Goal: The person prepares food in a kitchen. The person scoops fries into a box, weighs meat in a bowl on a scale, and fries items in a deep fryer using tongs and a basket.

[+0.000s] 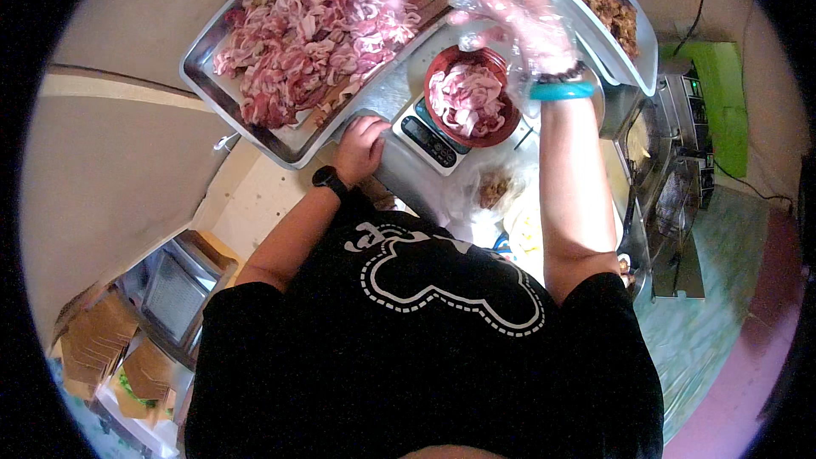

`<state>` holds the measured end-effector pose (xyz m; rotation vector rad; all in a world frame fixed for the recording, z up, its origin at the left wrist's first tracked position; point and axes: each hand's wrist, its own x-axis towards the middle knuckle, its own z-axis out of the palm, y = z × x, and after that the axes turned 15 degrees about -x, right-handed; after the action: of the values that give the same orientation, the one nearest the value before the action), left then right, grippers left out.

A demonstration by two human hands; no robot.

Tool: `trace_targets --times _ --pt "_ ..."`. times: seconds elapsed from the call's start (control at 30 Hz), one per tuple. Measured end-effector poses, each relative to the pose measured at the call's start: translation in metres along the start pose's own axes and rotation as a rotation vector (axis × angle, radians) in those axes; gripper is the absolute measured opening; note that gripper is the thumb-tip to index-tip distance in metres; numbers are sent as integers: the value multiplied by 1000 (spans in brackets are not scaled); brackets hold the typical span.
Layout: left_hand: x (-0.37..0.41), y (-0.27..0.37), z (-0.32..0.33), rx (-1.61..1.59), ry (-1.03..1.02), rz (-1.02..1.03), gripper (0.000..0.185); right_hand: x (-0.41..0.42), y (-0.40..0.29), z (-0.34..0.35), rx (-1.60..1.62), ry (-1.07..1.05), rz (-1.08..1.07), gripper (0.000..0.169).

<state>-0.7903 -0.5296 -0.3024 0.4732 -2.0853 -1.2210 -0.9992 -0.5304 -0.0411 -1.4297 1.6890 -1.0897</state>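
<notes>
My right hand (519,19), in a clear plastic glove, is raised at the far side of a reddish-brown bowl (437,121). Its fingers are spread and hold nothing I can see. Thin slices of raw meat (468,99) lie in the bowl, which stands on a white digital kitchen scale (433,143). My left hand (360,150), bare and with a black watch at the wrist, rests at the counter's edge just left of the scale. Beyond it sits a large metal tray (274,153) heaped with sliced raw meat (319,38).
A pale blue plastic tub (647,70) of brown cooked-looking food (599,0) stands far right. On the metal counter (408,182), a clear plastic bag (494,188) with brown contents lies near my body. Metal kitchen equipment (669,172) and a black cable (701,3) are at right.
</notes>
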Motion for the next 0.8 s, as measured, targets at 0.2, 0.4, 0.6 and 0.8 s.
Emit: trace_targets --times 0.2,0.4,0.6,0.8 --pt "2 0 -2 1 -23 -22 24 -23 32 -11 58 163 143 50" --pt "6 5 -4 14 -63 -94 24 -74 73 -39 229 390 220 59" --pt "2 8 -2 -40 -86 -179 25 -131 87 -58 59 675 301 44" --pt "-3 2 7 -7 -10 -120 24 -193 86 -72 -116 803 318 38"
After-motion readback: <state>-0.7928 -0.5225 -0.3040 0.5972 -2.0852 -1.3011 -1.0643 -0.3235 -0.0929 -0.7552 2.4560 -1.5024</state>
